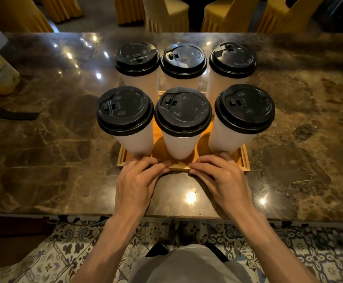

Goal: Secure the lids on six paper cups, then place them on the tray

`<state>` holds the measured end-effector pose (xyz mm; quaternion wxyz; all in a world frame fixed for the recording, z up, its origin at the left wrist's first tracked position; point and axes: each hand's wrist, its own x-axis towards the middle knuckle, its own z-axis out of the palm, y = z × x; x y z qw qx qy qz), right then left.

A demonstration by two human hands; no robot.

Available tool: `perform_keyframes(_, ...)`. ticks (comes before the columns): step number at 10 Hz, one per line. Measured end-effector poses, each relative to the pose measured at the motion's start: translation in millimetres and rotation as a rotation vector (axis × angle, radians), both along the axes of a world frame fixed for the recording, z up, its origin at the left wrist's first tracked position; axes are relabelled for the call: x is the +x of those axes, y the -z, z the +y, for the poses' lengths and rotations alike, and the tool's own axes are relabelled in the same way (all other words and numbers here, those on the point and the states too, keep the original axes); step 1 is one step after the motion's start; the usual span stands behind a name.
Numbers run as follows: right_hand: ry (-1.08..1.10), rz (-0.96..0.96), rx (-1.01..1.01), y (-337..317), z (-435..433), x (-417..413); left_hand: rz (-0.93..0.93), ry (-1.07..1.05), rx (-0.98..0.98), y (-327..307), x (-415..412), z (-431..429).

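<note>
One marble table [44, 160] is seen, with one wooden tray [245, 160] set on it near the front edge. Six white cups [179, 146] are stood upright on the tray in two rows of three. Six black lids [183, 111] are counted, one seated on each cup. Two hands are laid at the tray's near rim: the left hand [138, 180] and the right hand [219, 178], fingers curled loosely against the rim, nothing being pinched.
</note>
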<state>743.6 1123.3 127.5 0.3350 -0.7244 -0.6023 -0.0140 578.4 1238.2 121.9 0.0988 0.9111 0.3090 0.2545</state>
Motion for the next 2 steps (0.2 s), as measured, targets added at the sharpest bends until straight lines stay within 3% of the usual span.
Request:
perform_keyframes(1,-0.026,0.039,-0.012,-11,-3,4,-0.034,0.003,0.021,-2,1,0)
perform_keyframes(2,-0.083,0.122,0.052,-42,-25,20,-0.265,0.081,-0.104,-9,-11,-13)
